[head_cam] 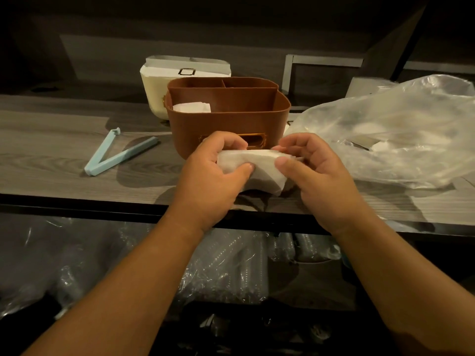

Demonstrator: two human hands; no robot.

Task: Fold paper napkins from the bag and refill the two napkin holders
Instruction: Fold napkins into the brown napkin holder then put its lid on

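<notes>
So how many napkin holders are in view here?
2. The brown holder stands just beyond the hands; the white holder sits behind it to the left, partly hidden.

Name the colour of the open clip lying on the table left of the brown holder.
Light blue clip; the head view shows it.

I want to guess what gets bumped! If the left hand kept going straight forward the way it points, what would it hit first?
Probably the brown napkin holder. The left hand, gripping the folded napkin, points away from the person, and the holder's front wall stands right behind its knuckles. Depth is hard to judge.
</notes>
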